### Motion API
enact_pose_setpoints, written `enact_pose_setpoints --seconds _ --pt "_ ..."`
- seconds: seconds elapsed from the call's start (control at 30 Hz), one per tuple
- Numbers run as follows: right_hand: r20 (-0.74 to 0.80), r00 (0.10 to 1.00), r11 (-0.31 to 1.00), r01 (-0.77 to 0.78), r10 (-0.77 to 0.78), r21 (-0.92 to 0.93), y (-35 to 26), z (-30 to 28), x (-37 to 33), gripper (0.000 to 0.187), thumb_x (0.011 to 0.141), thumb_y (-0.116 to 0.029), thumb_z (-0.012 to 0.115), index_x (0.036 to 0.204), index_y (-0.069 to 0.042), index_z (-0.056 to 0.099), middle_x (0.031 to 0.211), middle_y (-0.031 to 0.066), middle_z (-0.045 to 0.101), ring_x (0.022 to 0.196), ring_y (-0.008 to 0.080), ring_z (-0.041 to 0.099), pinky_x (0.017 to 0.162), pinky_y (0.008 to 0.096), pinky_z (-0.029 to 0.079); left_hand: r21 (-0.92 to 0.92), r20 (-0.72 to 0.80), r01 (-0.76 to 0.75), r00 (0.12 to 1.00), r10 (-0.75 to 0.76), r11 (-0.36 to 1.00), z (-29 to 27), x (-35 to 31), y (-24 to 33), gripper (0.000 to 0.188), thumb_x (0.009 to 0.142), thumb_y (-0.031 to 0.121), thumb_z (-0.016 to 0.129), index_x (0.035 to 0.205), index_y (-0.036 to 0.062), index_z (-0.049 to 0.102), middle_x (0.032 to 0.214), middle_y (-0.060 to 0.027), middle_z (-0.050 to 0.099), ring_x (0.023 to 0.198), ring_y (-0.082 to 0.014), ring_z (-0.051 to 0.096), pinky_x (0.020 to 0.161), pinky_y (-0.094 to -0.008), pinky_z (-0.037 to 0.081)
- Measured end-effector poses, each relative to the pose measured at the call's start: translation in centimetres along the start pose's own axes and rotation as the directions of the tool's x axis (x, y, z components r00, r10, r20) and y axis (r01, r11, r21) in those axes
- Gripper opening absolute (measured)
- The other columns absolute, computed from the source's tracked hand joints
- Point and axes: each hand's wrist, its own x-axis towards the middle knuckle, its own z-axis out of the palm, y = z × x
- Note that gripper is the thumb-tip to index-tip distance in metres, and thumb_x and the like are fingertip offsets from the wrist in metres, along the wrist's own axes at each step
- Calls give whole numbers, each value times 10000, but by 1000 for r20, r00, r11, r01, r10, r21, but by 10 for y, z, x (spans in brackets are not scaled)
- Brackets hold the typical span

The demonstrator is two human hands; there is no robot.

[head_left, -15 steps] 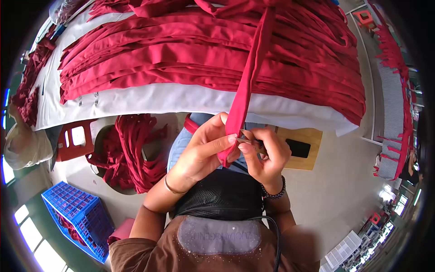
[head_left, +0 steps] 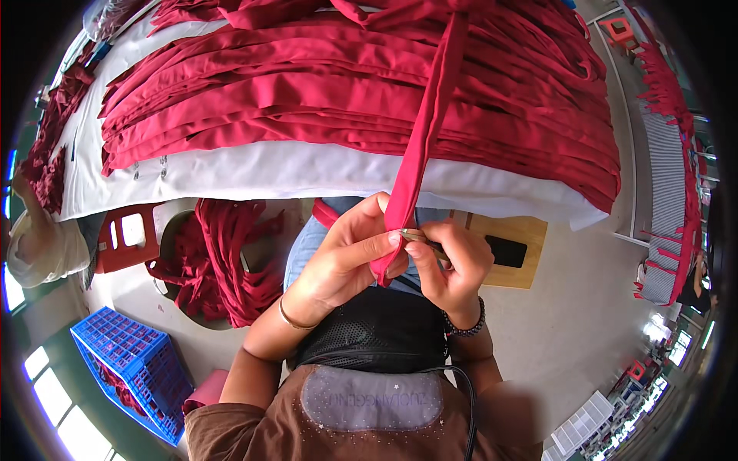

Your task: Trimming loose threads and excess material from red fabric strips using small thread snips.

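A long red fabric strip (head_left: 419,154) runs down from the heap on the table to my hands, its lower end hanging just below my fingers. My left hand (head_left: 350,250) pinches this end between thumb and fingers. Close against its right edge, my right hand (head_left: 453,265) is closed around small metal thread snips (head_left: 415,233). Their tips touch or nearly touch the strip by my left thumb; the rest is hidden in my fingers.
Many red strips (head_left: 269,100) lie layered on a white-covered table (head_left: 269,170). Below left are a dark tub (head_left: 173,230) of red strips, a red stool (head_left: 127,238) and a blue crate (head_left: 131,361). A phone (head_left: 506,251) rests on a wooden board (head_left: 511,278). Another person (head_left: 46,246) is at far left.
The snips' tips, apart before, now look together at the strip's edge. Both hands stay in nearly the same place, the left still pinching the strip.
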Motion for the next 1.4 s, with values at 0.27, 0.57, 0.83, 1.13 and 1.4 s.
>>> enact_pose_setpoints --seconds 0.27,0.57,0.83,1.13,1.4 --pt "29 997 998 -67 67 2 -6 -2 1 208 836 -200 687 781 -14 612 643 65 594 509 193 544 475 272 388 18 -4 -15 1000 15 1000 0 1 -1 315 911 105 589 1179 5 457 927 -89 548 617 -108 475 528 -229 371" --pt "-35 993 993 -111 112 34 -4 1 -2 197 808 -159 735 817 -24 593 655 42 569 488 122 500 446 248 375 -1 11 -7 1000 7 1000 2 1 2 180 935 108 570 1072 43 473 820 -45 527 578 -105 465 507 -239 360" --pt "-35 994 994 -107 107 5 3 -2 -4 218 792 -181 751 799 -23 600 640 51 567 482 140 502 441 264 372 -59 45 3 999 0 998 -5 1 1 198 936 123 569 1097 51 477 817 -33 508 563 -93 428 513 -240 336" --pt "-20 1000 999 -14 13 -39 2 -1 -4 248 773 -217 769 779 -25 613 601 64 571 467 192 536 431 290 391 -178 74 62 996 -50 982 -5 0 2 302 934 117 570 1204 30 467 939 -64 571 564 -73 404 518 -223 320" --pt "-16 1000 1000 4 -4 -17 0 1 -4 262 771 -226 773 783 -18 615 608 68 583 480 192 549 442 288 404 -221 120 88 991 -62 971 -5 0 2 284 942 113 554 1195 13 473 990 -86 597 569 -78 407 522 -220 328"
